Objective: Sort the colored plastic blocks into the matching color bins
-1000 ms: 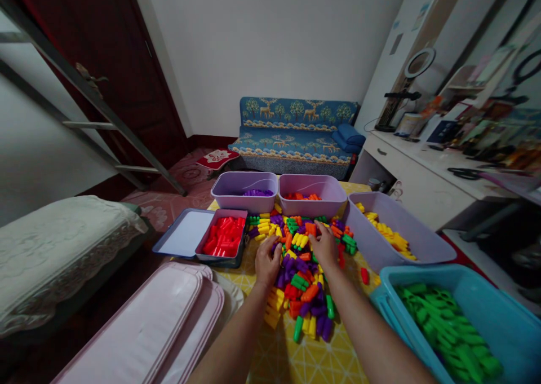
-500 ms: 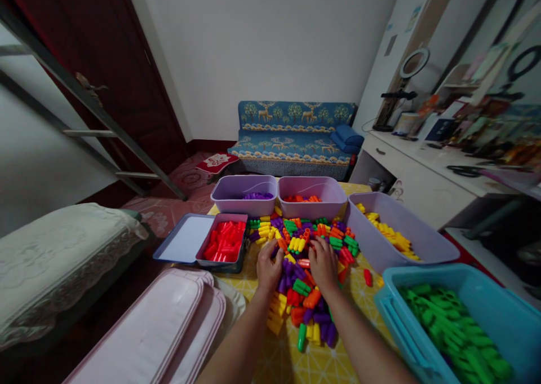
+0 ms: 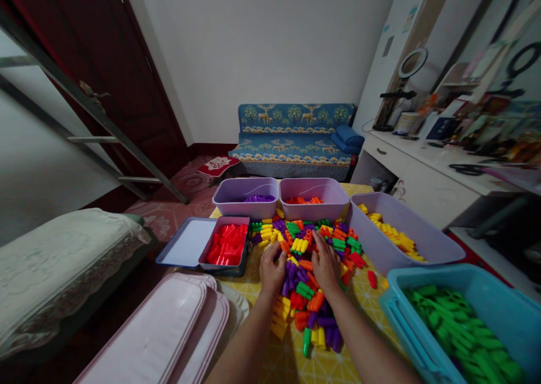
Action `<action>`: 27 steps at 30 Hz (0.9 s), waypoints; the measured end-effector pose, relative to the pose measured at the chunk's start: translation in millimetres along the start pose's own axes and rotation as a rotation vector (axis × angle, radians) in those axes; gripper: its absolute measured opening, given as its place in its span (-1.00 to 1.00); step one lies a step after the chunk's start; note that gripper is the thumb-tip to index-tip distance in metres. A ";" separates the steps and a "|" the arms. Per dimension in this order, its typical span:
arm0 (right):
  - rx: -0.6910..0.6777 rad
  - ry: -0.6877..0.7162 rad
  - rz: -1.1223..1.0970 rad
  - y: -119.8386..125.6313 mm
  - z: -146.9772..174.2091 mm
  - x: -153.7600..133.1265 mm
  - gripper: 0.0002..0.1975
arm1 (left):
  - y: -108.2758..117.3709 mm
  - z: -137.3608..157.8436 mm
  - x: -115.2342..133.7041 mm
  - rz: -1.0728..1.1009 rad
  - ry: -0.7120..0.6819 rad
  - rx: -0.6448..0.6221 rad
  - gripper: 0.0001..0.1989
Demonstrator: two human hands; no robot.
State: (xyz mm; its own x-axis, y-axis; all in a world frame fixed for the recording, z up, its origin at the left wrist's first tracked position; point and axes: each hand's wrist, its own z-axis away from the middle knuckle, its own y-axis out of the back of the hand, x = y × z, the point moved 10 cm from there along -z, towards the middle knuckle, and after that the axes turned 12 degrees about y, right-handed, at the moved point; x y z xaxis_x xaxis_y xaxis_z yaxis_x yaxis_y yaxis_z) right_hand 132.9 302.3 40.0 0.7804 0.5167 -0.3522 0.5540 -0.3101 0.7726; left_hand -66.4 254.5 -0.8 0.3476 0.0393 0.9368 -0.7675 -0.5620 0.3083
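A heap of small plastic toy pieces (image 3: 304,289) in red, orange, yellow, green and purple spreads over the yellow patterned table cloth (image 3: 363,322). At the heap's left side is my left hand (image 3: 271,271), fingers curved and thumb apart, touching or just above purple and yellow pieces. My right hand (image 3: 326,266) lies over the right side, its fingers stretched forward among orange and red pieces. No held piece shows in either hand, though the fingertips are partly hidden. Between the hands sit yellow joined pieces (image 3: 300,245) and purple ones (image 3: 291,277).
Behind the heap stand a lilac bin with purple pieces (image 3: 247,208) and another with orange pieces (image 3: 313,210). To the right are a lilac bin with yellow pieces (image 3: 367,240) and a blue tub with green ones (image 3: 399,310). An open tin with red pieces (image 3: 243,268) and pink lids (image 3: 156,322) lie left.
The view has shifted slightly, so the table things sit a little lower and farther right. Both hands stay over the heap; the right fingers look straighter. A red piece between the hands no longer shows there.
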 end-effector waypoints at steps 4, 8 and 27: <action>-0.110 0.033 -0.036 -5.2 -5.4 -8.6 -0.39 | -0.1 1.0 -1.6 0.003 0.023 -0.009 -0.65; -0.228 0.090 -0.121 -11.4 -13.3 -22.8 -0.36 | 5.0 2.7 2.0 0.042 0.023 0.015 -0.60; -0.148 0.094 -0.164 6.1 -18.2 -41.8 -0.69 | 14.2 3.9 10.5 0.076 -0.011 0.081 -0.54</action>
State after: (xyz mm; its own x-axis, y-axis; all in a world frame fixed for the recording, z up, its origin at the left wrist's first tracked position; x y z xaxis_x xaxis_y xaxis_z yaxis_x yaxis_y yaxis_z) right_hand 98.4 293.3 69.0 0.6494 0.6248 -0.4335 0.6169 -0.0995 0.7808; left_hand -71.6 243.6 12.7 0.2965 -0.0145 0.9549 -0.7459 -0.6280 0.2220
